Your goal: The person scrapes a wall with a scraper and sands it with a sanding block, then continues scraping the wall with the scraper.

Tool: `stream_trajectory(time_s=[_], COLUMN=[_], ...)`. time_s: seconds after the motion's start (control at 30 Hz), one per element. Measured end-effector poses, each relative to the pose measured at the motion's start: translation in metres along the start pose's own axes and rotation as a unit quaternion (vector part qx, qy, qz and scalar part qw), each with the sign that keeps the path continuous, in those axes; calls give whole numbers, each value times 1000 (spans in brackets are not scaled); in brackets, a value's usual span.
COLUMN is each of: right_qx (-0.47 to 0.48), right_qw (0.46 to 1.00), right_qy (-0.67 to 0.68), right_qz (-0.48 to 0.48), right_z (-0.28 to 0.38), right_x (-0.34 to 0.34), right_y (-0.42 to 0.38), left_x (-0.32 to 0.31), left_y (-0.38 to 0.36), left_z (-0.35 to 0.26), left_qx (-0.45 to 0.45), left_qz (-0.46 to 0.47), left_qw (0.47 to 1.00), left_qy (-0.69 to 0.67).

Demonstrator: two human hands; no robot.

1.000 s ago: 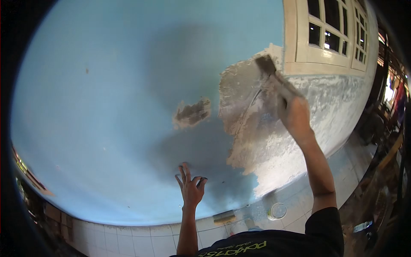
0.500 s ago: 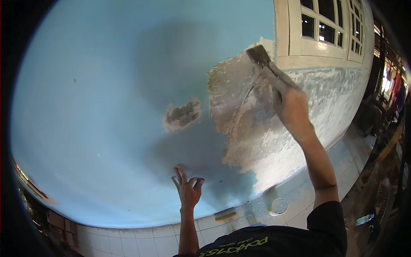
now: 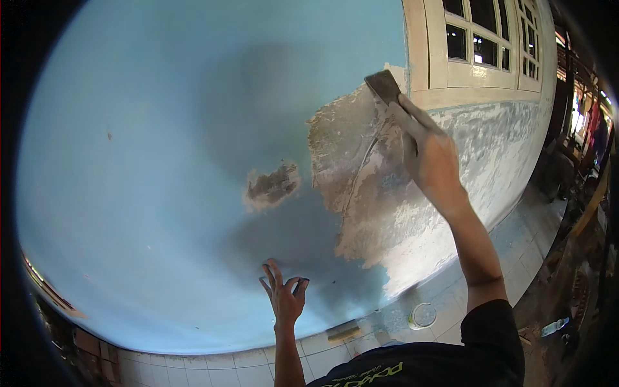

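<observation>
My right hand (image 3: 438, 161) is wrapped round a scraper (image 3: 383, 86) with a flat, dark blade. The blade lies at the upper edge of a stripped patch (image 3: 351, 151) on the blue wall (image 3: 161, 129), just below and left of the window frame. Bare grey-brown plaster and a long crack show in this patch. Lower left, my left hand (image 3: 285, 295) is at the wall with nothing visible in it. Its fingers are spread, with thumb and forefinger curved toward each other. Above it sits a smaller scraped spot (image 3: 274, 185).
A cream window frame (image 3: 483, 77) borders the patch at upper right. On the tiled floor (image 3: 245, 369) stand a white tub (image 3: 423, 316) and, by the wall, a brownish flat piece (image 3: 343, 331). A plastic bottle (image 3: 554, 327) lies among clutter at right.
The view has shifted slightly, so the window and patch sit a little further left and lower. The scraper stays near the patch's top edge, and my left hand keeps its pose.
</observation>
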State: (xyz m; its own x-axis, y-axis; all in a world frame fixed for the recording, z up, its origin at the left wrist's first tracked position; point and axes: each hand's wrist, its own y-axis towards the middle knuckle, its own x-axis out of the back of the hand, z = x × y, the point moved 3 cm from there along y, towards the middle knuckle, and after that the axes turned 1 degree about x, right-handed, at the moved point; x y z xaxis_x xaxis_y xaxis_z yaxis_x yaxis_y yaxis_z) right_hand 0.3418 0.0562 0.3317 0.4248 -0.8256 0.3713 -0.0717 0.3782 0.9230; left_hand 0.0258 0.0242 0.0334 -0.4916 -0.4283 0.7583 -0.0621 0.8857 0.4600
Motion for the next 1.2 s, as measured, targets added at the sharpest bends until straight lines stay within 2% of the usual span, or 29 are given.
stream_trajectory(time_s=[0.07, 0.23, 0.4, 0.6, 0.7, 0.8, 0.9, 0.97, 1.1, 1.2], right_qx=[-16, 10, 26, 0, 14, 10, 10, 15, 14, -15], right_qw=[1000, 1000, 999, 1000, 1000, 999, 999, 998, 998, 1000], right_qy=[11, -3, 18, 6, 11, 29, 36, 28, 21, 10], right_qz=[10, 0, -16, 13, -10, -11, -4, -52, -56, 13], right_z=[-1, -8, -11, -10, -11, -11, -9, -6, 0, -2], right_x=[4, -4, 5, 1, 6, 3, -2, 6, 5, -5], right_y=[3, -18, 4, -10, 8, -10, -4, 22, 13, -13], left_x=[1, 3, -2, -1, -3, 0, 0, -1, 1, 1], left_y=[-1, 0, 4, -1, 2, -2, -1, -1, -1, -1], left_z=[-3, -4, -5, -1, -3, -4, -3, -2, -2, 1], left_qx=[-4, 7, -3, 3, -11, -7, 13, -6, 0, 8], left_qz=[-12, -9, -12, -1, -19, -29, -8, -14, -13, 2], left_qw=[1000, 1000, 999, 1000, 999, 999, 999, 999, 1000, 1000], left_qy=[-10, -15, -29, -22, -30, -29, -31, -30, -25, -21])
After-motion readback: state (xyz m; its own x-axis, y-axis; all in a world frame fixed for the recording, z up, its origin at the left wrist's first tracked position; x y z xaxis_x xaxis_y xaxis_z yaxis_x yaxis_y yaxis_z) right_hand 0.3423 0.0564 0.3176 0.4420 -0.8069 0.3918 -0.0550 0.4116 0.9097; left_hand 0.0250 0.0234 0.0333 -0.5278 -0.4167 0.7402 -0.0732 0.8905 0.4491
